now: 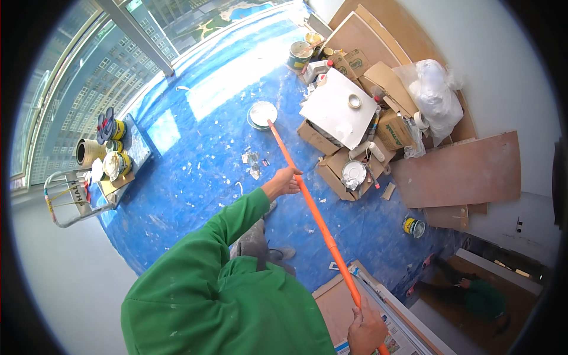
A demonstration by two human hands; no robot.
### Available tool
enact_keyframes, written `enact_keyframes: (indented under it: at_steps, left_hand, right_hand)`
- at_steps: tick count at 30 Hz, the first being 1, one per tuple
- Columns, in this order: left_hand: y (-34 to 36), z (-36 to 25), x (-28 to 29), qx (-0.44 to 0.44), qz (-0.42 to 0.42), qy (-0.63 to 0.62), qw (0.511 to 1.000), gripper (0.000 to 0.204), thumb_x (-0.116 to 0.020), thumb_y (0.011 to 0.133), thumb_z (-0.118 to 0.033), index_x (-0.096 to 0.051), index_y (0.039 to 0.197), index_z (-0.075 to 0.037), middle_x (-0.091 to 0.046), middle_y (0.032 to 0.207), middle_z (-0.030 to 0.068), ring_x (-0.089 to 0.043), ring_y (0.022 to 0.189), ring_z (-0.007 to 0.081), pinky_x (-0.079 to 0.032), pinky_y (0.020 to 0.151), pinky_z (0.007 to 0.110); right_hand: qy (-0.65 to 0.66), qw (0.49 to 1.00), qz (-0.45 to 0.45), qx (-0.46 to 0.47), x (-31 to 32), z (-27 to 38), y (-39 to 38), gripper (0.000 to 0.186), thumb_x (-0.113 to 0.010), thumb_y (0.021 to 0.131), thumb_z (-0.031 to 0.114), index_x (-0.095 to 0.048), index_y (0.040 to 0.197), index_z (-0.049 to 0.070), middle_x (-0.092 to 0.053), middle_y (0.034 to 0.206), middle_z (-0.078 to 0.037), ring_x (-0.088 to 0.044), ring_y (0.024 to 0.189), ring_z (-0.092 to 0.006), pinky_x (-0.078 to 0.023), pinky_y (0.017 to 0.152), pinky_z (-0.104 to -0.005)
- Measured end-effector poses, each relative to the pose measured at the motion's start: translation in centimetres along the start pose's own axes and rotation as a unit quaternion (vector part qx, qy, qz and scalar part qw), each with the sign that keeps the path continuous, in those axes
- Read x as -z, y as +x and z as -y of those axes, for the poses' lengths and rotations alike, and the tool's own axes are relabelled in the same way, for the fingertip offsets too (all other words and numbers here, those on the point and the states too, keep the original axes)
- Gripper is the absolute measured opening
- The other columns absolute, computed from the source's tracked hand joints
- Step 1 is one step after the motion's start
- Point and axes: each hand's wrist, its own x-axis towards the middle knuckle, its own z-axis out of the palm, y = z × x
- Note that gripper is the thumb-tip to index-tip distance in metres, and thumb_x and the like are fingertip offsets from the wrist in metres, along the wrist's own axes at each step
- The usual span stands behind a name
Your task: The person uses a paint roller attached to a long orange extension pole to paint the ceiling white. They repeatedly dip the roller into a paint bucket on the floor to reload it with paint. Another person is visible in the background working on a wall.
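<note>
A long orange extension pole [320,222] slants from the middle of the room down to the lower right. My left hand [286,181] is closed round its upper part. Lower down, my right hand [367,329] grips the same pole near its bottom end. The pole's far tip reaches the rim of a round bucket [256,125] with white contents, standing on the blue floor sheet [201,168]. Whatever is fixed to that tip cannot be made out. Green sleeves cover both my arms.
Cardboard boxes, a white board [337,106] and paint cans crowd the right side. A brown panel [461,171] leans at the right wall. To the left, a platform trolley [133,151] carries several cans. Another person [482,296] in green is at the lower right.
</note>
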Motion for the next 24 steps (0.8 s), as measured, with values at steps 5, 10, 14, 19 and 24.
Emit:
enact_keyframes:
  at_steps: [5,10,14,19,24]
  left_hand:
    - [5.8,0.7,2.2,0.039,-0.021,-0.087,0.995,0.069,-0.066,0.085,-0.023,-0.033,0.134,0.013,-0.050,0.125,0.0333,-0.055,0.113,0.0406,-0.048,0.096,0.049]
    - [1.7,0.6,0.5,0.056,0.011,-0.016,0.998,0.079,-0.065,0.085,-0.023,-0.022,0.141,0.013,-0.040,0.136,0.0353,-0.051,0.120,0.0418,-0.044,0.101,0.050]
    - [3.5,1.3,2.5,0.058,-0.026,-0.072,0.995,0.081,-0.065,0.085,-0.023,-0.020,0.142,0.012,-0.038,0.138,0.0351,-0.049,0.122,0.0425,-0.042,0.103,0.050]
    - [0.9,1.6,1.6,0.075,-0.009,-0.028,0.997,0.083,-0.064,0.086,-0.025,-0.018,0.144,0.012,-0.037,0.139,0.0340,-0.047,0.126,0.0419,-0.039,0.106,0.051]
    - [2.8,2.0,3.6,0.070,-0.054,-0.048,0.995,0.083,-0.065,0.085,-0.028,-0.021,0.142,0.014,-0.039,0.137,0.0330,-0.047,0.124,0.0413,-0.040,0.105,0.050]
  right_hand:
    - [-0.006,0.997,-0.058,0.054,-3.6,1.2,1.3,0.040,-0.073,0.079,0.016,-0.068,0.119,0.015,-0.060,0.072,-0.011,-0.059,0.061,-0.0309,-0.043,0.053,-0.0426]
    - [0.035,0.997,-0.065,0.039,-3.1,-0.2,-1.6,0.040,-0.073,0.079,0.017,-0.068,0.118,0.015,-0.060,0.072,-0.011,-0.060,0.062,-0.0319,-0.044,0.054,-0.0426]
    - [0.029,0.997,-0.054,0.037,-6.8,0.4,-1.3,0.041,-0.073,0.078,0.019,-0.068,0.118,0.016,-0.060,0.072,-0.010,-0.061,0.062,-0.0315,-0.045,0.053,-0.0424]
    - [0.010,0.995,-0.092,0.038,-6.8,-0.2,-3.6,0.036,-0.075,0.077,0.023,-0.070,0.113,0.020,-0.057,0.066,-0.005,-0.058,0.057,-0.0254,-0.044,0.048,-0.0407]
    - [0.019,0.991,-0.122,0.056,-11.4,0.8,-3.3,0.045,-0.076,0.074,0.021,-0.068,0.119,0.023,-0.058,0.067,-0.006,-0.058,0.056,-0.0253,-0.044,0.048,-0.0397]
